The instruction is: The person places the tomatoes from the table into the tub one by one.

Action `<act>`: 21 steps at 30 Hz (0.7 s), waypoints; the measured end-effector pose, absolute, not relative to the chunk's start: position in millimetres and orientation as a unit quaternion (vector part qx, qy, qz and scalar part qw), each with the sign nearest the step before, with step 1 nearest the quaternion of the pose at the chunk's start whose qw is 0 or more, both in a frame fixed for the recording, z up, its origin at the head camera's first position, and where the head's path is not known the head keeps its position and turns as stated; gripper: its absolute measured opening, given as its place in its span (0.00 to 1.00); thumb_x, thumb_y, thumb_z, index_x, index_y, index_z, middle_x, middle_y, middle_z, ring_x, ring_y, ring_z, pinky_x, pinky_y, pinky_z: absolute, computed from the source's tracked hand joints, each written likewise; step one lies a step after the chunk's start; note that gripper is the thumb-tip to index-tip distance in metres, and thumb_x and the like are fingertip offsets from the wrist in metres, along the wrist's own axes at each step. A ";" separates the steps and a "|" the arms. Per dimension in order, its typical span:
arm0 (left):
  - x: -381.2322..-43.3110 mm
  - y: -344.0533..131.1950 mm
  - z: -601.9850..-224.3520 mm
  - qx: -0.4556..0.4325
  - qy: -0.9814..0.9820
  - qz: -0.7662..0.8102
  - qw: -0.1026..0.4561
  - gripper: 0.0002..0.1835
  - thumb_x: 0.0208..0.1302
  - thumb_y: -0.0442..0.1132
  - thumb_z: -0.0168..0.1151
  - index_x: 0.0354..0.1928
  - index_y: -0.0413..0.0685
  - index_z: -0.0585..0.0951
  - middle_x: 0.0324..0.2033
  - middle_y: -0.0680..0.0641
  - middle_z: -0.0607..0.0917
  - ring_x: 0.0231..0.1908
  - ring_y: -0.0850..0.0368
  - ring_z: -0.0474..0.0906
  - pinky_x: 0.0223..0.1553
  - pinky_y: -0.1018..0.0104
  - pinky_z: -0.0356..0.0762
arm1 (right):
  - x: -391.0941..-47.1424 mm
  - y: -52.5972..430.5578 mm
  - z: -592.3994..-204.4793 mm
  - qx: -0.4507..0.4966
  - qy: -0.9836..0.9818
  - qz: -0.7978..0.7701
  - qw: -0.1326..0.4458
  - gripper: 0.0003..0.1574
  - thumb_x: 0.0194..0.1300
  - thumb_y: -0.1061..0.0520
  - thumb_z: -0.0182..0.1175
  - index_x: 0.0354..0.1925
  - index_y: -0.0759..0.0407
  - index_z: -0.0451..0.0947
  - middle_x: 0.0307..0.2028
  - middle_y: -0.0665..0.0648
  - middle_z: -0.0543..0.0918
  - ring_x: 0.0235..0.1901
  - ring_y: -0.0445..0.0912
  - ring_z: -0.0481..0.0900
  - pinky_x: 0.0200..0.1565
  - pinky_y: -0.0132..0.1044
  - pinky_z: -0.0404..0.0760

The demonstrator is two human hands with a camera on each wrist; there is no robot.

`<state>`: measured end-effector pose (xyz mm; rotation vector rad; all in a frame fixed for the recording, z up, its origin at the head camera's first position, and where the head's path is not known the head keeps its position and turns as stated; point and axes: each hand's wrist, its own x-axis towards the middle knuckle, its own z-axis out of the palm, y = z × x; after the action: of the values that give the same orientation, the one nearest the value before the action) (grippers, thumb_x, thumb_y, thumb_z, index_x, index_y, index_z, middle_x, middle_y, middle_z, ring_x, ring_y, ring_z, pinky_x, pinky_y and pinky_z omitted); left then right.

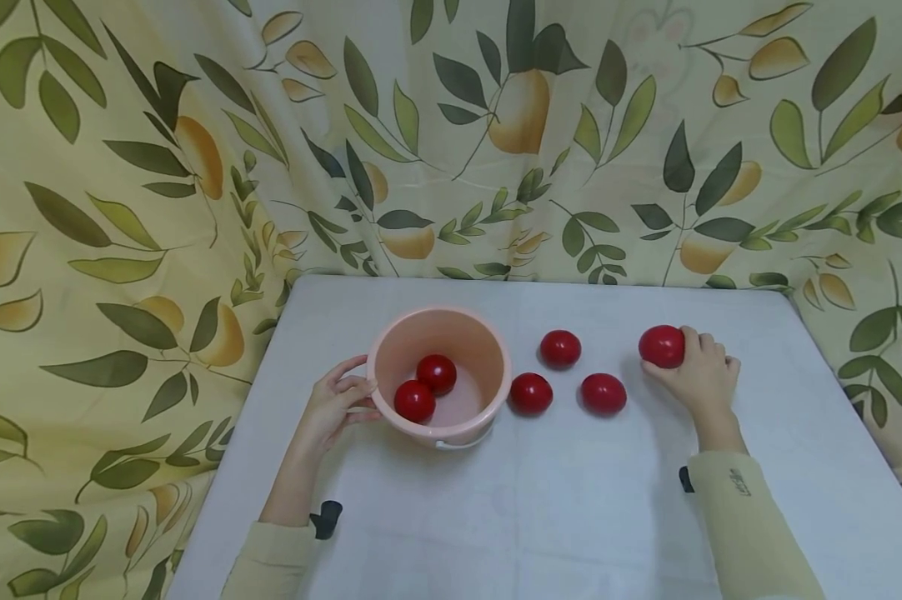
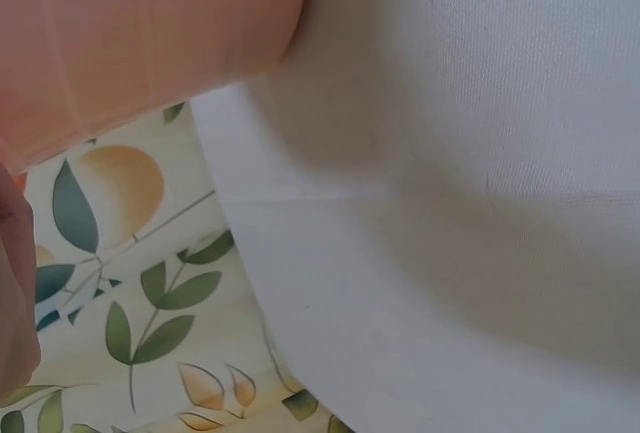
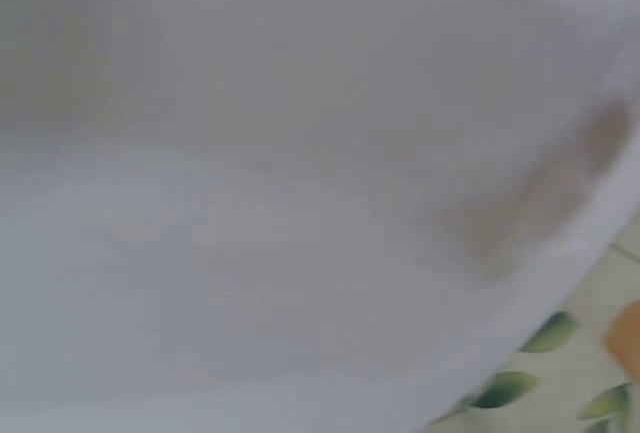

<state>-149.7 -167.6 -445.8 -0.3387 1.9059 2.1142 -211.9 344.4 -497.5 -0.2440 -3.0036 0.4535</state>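
A peach-pink bucket (image 1: 488, 417) with a white handle stands on the table, tilted toward the camera in view. Two glossy red balls (image 1: 437, 374) lie inside it. My left hand (image 1: 337, 404) rests against the bucket's left side, fingers spread and touching the wall near the rim. In the left wrist view the bucket wall (image 2: 150, 43) fills the upper left corner. My right hand (image 1: 702, 371) grips a slightly oval red ball (image 1: 661, 346) at the right; whether it is off the table cannot be told. Blurred fingers (image 3: 545, 203) show in the right wrist view, without the ball.
Three more red balls, one behind (image 1: 560, 349) and two in front (image 1: 531, 393), (image 1: 603, 393), lie between the bucket and my right hand. A white cloth (image 1: 571, 517) covers the table. A leaf-patterned curtain (image 1: 451, 183) hangs behind and to the left.
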 end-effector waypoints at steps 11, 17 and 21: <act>-149.9 -167.0 -444.2 -0.122 0.657 0.731 0.139 0.28 0.60 0.33 0.60 0.63 0.48 0.65 0.35 0.43 0.81 0.27 0.57 0.81 0.32 0.63 0.83 | -227.4 271.7 -436.9 0.067 -0.985 0.113 0.109 0.53 0.42 0.41 0.68 0.59 0.63 0.59 0.51 0.70 0.66 0.51 0.65 0.62 0.51 0.63 0.59; -150.5 -167.3 -443.1 -0.117 0.647 0.740 0.142 0.28 0.61 0.29 0.57 0.63 0.46 0.64 0.29 0.50 0.81 0.26 0.58 0.80 0.31 0.63 0.83 | -230.4 225.3 -408.5 0.143 -0.976 0.113 0.122 0.53 0.40 0.40 0.69 0.59 0.62 0.62 0.53 0.68 0.67 0.54 0.62 0.63 0.53 0.61 0.60; -150.3 -167.2 -442.4 -0.116 0.643 0.744 0.143 0.28 0.61 0.28 0.56 0.64 0.46 0.63 0.27 0.52 0.80 0.25 0.58 0.80 0.30 0.63 0.83 | -231.4 198.5 -398.7 0.201 -0.965 0.103 0.135 0.51 0.40 0.38 0.67 0.58 0.60 0.64 0.52 0.65 0.69 0.54 0.59 0.64 0.53 0.58 0.63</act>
<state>-150.3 -167.2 -442.4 -0.3357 1.8535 2.1451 -231.4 198.5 -398.7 0.5815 -2.7957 0.2988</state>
